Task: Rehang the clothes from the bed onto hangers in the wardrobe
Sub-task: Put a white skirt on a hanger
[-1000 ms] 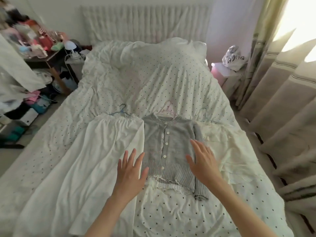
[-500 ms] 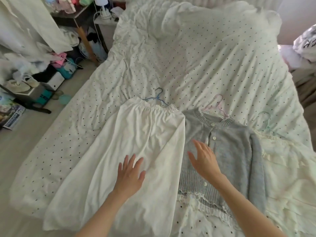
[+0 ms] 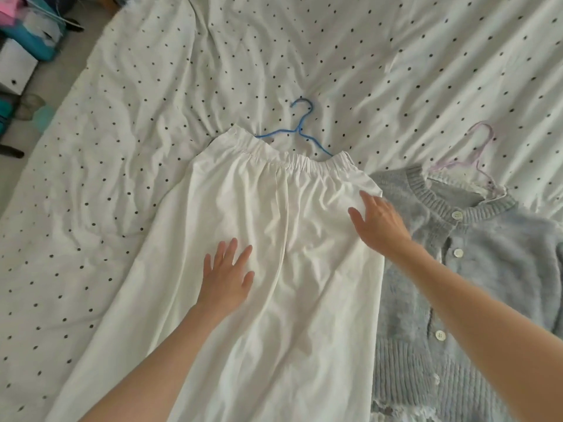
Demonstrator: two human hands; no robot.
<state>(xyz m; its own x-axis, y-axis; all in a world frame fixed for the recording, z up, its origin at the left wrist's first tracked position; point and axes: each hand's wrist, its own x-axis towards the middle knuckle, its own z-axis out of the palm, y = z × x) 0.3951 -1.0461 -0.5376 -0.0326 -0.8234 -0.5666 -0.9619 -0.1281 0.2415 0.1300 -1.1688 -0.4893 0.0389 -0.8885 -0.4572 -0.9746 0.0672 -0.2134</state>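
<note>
A long white skirt (image 3: 274, 208) with an elastic waistband lies flat on the dotted bedsheet (image 3: 152, 117). A blue hanger (image 3: 300, 129) pokes out from under its waistband. To its right lies a grey buttoned cardigan (image 3: 487, 254) on a pink hanger (image 3: 478, 147). My left hand (image 3: 227, 278) hovers over or rests on the middle of the skirt, fingers spread. My right hand (image 3: 377, 223) reaches over the skirt's right edge near the waistband, fingers straight. Neither hand holds anything.
The bed's left edge drops to the floor, where a white box (image 3: 15, 68) and teal items (image 3: 36, 47) stand at the upper left. A lace-trimmed white garment (image 3: 396, 412) peeks out under the cardigan's hem.
The view has dropped closer and shifted left over the skirt. Both hands have moved left, from the cardigan onto the white skirt.
</note>
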